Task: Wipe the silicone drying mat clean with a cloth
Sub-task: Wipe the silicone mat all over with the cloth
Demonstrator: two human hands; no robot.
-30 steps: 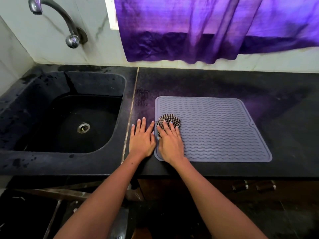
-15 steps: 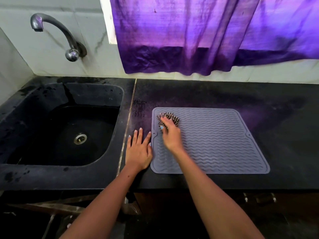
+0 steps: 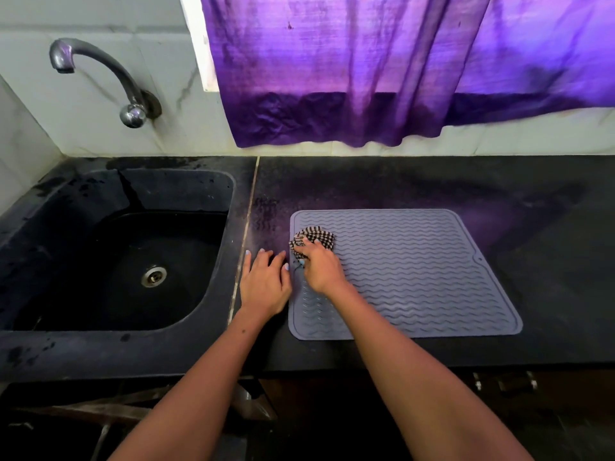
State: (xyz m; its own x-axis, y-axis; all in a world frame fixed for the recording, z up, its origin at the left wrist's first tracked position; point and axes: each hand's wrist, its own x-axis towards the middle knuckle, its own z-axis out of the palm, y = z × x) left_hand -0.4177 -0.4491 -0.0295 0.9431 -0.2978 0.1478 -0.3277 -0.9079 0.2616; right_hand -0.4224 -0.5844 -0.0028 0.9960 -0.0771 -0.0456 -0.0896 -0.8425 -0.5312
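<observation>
One dark counter [image 3: 432,184] fills the view, with a purple curtain [image 3: 366,78] hanging above its back edge. Left of the mat, a black sink [image 3: 60,347] is sunk into the counter, a metal tap [image 3: 100,68] over it. The grey ribbed mat [image 3: 416,274] lies flat on the counter. On the mat's near-left part, the right hand [image 3: 321,269] curls its fingers over a bunched checked cloth [image 3: 314,239], gripping it against the mat. Just left of the mat's edge, the left hand [image 3: 264,284] rests on the counter, fingers loosely bent, holding nothing.
</observation>
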